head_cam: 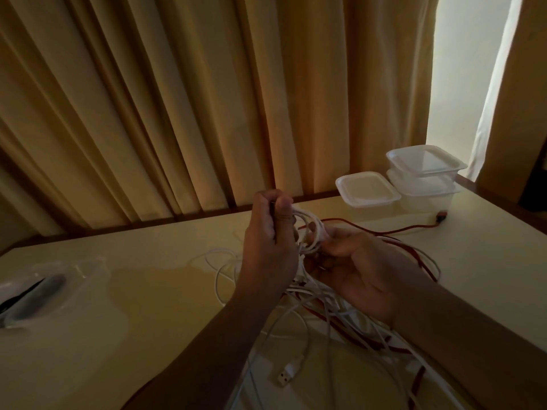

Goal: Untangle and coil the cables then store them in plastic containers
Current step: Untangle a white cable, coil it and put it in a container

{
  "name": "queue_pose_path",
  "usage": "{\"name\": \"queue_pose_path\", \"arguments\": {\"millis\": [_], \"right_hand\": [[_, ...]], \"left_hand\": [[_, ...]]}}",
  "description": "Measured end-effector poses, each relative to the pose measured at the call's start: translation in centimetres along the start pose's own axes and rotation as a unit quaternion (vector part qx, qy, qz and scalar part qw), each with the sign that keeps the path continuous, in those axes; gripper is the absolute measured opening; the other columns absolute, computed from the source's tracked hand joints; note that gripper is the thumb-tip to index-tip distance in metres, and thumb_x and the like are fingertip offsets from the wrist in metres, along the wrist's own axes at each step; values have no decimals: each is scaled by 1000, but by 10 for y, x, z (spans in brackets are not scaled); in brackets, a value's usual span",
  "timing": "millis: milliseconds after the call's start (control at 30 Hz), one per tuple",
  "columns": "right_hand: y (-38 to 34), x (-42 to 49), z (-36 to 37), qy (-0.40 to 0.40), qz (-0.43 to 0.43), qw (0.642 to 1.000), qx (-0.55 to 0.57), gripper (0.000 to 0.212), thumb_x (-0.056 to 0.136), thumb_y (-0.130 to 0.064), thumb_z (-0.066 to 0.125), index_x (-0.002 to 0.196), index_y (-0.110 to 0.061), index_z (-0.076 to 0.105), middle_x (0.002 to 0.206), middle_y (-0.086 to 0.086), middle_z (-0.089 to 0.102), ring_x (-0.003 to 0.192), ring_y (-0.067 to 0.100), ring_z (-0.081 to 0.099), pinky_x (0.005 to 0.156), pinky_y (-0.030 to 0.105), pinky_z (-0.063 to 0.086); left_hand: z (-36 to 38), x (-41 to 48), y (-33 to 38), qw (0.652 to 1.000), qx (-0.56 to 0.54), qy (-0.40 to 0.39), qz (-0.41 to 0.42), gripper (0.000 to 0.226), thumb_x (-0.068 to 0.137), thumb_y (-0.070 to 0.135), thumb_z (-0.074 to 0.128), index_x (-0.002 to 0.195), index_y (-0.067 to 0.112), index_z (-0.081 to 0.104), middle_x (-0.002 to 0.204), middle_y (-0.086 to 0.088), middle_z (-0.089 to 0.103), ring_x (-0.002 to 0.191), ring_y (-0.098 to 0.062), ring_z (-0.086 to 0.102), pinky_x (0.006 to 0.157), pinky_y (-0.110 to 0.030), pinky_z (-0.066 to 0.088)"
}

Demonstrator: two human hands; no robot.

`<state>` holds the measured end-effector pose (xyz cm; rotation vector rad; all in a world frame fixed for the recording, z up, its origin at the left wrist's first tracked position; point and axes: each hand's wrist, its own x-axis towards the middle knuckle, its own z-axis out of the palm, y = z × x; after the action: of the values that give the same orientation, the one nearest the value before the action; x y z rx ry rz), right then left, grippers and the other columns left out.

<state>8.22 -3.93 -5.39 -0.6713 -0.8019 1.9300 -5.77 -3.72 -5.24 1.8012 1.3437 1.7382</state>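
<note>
Above the middle of the table [133,306], we see both hands raised on a small coil of white cable [310,232].

Left hand [268,235]: fingers curled into a tight fist, thumb clamped over the top of the coil's loops. Something thin and dark sits in that fist too; we cannot tell what.

Right hand [361,273]: palm up, fingers [334,241] bent in around the coil's right side, pinching the loops. Neither hand is slack.

Below the hands, the rest of the white cable drops into a loose tangle [313,315] on the table. It's mixed with a red cable [396,230] that runs out right to its plug, just beside the containers. A white connector [285,377] lies at the near edge of the tangle.

Three lidded plastic containers [367,190] stand at the far right corner, two of them stacked, well apart from the hands. At far left, an open clear container [85,273] holds something dark.
</note>
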Motion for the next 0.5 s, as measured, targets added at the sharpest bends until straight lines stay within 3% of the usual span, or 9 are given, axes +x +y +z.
{"name": "queue_pose_path", "arguments": {"millis": [100,167,233,300,400,500], "right_hand": [[-2,-1,1,-4,-1,1000,7,39,97,8,40,128,-2,62,114,17,72,111,31,65,103,44,50],[-6,-3,1,-14,-7,1000,24,40,99,1,44,136,-5,55,123,22,69,118,35,65,109,51,45],[-11,-6,3,-26,-28,999,23,35,100,-10,48,134,-6,55,124,27,67,109,35,67,104,51,48],[-14,-10,6,-15,-75,993,-85,29,98,-19,59,125,-8,59,115,26,70,100,32,71,94,46,56],[-9,-14,9,64,-177,918,-348,20,89,-23,75,105,-19,64,92,5,78,88,24,75,80,41,60],[-8,-15,8,110,-253,847,-453,11,90,-26,75,94,-24,65,86,-8,77,79,1,73,69,22,56]], "left_hand": [[0,-1,-2,1000,31,2,0,27,105,43,38,110,21,54,76,8,56,63,-3,55,54,-15,43],[-2,0,-2,999,41,17,-2,27,104,45,39,110,23,54,76,8,57,64,-2,57,52,-15,42],[-4,0,-4,998,55,24,0,28,102,50,38,109,28,53,74,9,59,63,-4,58,50,-22,45],[-5,0,-5,998,65,16,0,26,102,53,38,108,32,52,77,14,62,63,-6,59,50,-28,48],[-6,-1,-3,998,66,10,18,23,104,49,40,108,30,53,76,6,61,62,-10,57,53,-37,49],[-6,-2,2,999,23,24,5,19,108,36,40,103,25,54,79,-5,59,63,-23,54,54,-39,45]]}}
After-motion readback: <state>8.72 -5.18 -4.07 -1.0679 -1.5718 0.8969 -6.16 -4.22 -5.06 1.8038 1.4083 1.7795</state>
